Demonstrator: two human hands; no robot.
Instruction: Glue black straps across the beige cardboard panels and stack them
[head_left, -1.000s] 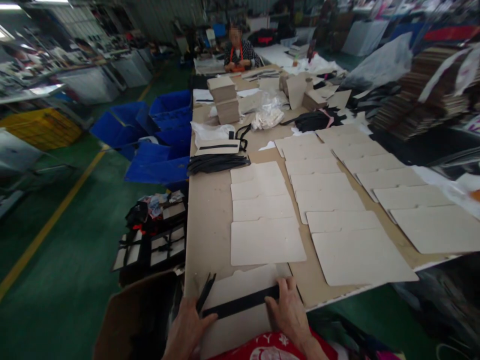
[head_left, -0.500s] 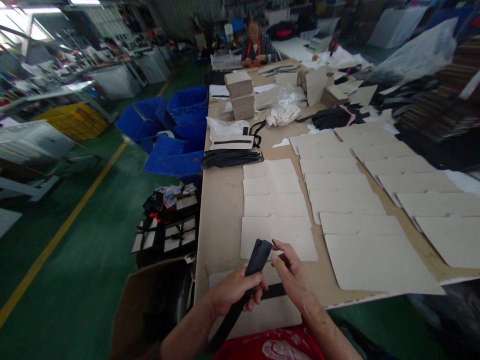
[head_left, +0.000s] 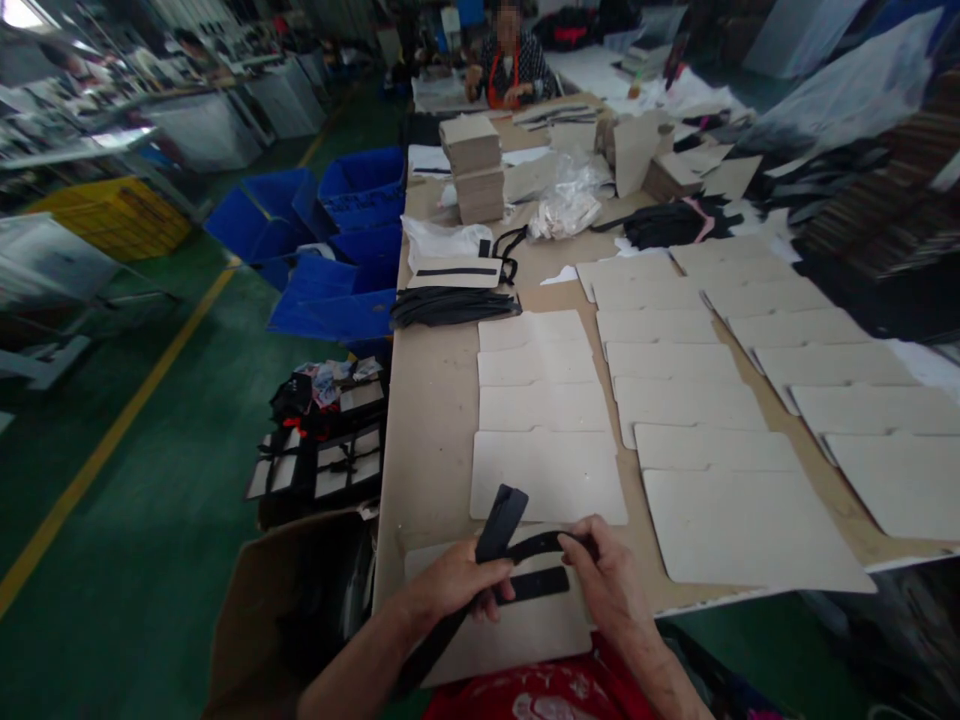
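Observation:
My left hand [head_left: 459, 583] is closed round a black strap [head_left: 501, 522] whose folded end sticks up above my fingers. My right hand [head_left: 616, 585] pinches the same strap where it bends over to the right. Both hands hover above a beige card panel [head_left: 517, 635] at the near table edge; a black strip [head_left: 536, 585] lies across that panel. Rows of similar beige panels [head_left: 679, 400] cover the brown table [head_left: 431, 430] beyond my hands.
A bundle of black straps [head_left: 450, 305] lies at the table's left side, with stacked cards [head_left: 472, 165] and a plastic bag [head_left: 566, 205] farther back. Blue bins [head_left: 337, 250] and an open cardboard box [head_left: 289, 600] stand on the green floor at left. A person [head_left: 510, 65] sits at the far end.
A second ago both hands pressed a black strip flat on the near panel. Since then they lifted a strap, and my right hand has now closed on its bent part.

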